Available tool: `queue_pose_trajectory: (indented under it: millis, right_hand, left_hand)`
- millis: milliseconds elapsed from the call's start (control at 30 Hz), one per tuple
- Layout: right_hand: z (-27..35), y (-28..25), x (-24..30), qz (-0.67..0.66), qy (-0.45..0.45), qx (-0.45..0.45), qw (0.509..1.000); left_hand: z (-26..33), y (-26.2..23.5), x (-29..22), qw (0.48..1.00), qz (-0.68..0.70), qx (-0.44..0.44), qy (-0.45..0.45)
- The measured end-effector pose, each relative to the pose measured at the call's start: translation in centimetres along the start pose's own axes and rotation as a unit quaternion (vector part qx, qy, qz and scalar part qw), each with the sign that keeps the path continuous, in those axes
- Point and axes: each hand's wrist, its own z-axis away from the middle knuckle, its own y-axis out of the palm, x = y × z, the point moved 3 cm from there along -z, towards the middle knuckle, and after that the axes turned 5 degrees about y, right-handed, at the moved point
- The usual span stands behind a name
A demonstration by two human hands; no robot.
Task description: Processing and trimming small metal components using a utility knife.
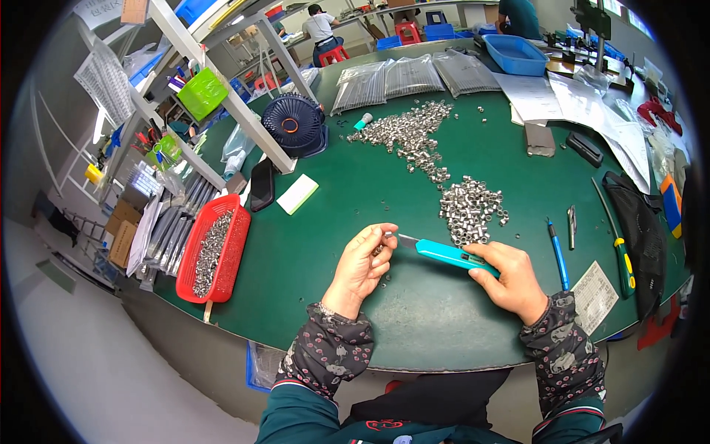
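A small metal ring (379, 249) sits pinched in the left hand (362, 268), over the near part of the green table (414, 311). The knife (442, 253) (turquoise handle), gripped by the right hand (512, 281), has its blade tip at the ring. A pile of rings (472, 209) lies just beyond; bare table runs to the near edge.

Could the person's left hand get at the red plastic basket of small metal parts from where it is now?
Probably yes, once freed. The red plastic basket of small metal parts lies open-topped on the green table to the left of the left hand, with bare mat between. That hand now pinches a small metal piece against the teal utility knife.
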Motion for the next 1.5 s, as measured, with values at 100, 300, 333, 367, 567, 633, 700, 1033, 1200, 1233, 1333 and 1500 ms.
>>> queue_pose_trajectory:
  millis: [100,300,333,367,567,633,700,1033,1200,1233,1333,1500]
  right_hand:
    - [0.0,0.1,0.0,-0.003,-0.009,0.000,1.000]
    - [0.0,0.0,0.0,-0.003,-0.014,-0.004,1.000]
    - [0.0,0.0,0.0,-0.004,-0.015,-0.005,1.000]
    - [0.0,0.0,0.1,-0.004,-0.014,-0.006,1.000]
    - [0.0,-0.1,0.2,0.001,0.000,0.009,1.000]
    - [0.1,0.0,0.2,0.001,0.000,0.015,1.000]
    - [0.1,0.0,0.2,0.000,-0.002,0.016,1.000]
    - [0.1,-0.1,1.1,0.108,-0.083,-0.037,0.990]
    - [0.0,-0.9,0.5,0.050,-0.043,-0.104,0.992]
    - [0.0,-0.9,0.4,0.053,-0.048,-0.103,0.992]
    - [0.0,-0.4,0.5,0.041,-0.045,-0.068,0.996]
    - [0.0,-0.5,0.3,0.045,-0.037,-0.066,0.996]
  left_hand:
    - [0.0,-0.3,0.1,1.000,-0.019,0.002,0.007]
    - [-0.1,-0.3,0.3,1.000,-0.030,0.003,0.001]
    - [0.0,-0.3,0.4,1.000,-0.030,0.004,-0.002]
    - [0.0,-0.2,0.4,1.000,-0.030,0.004,-0.003]
    - [0.0,-0.2,0.6,1.000,-0.026,-0.002,0.016]
    - [0.1,-0.1,0.7,0.999,-0.042,-0.010,0.016]
    - [0.2,0.1,0.7,0.998,-0.054,-0.014,0.016]
    - [0.3,0.6,0.8,0.988,-0.142,-0.040,0.042]
    - [0.3,0.2,0.8,0.993,-0.092,-0.063,0.024]
    - [0.3,0.2,0.7,0.993,-0.095,-0.068,0.027]
    - [0.3,0.3,0.5,0.992,-0.098,-0.062,0.045]
    - [0.2,0.6,0.6,0.997,-0.047,-0.030,0.046]
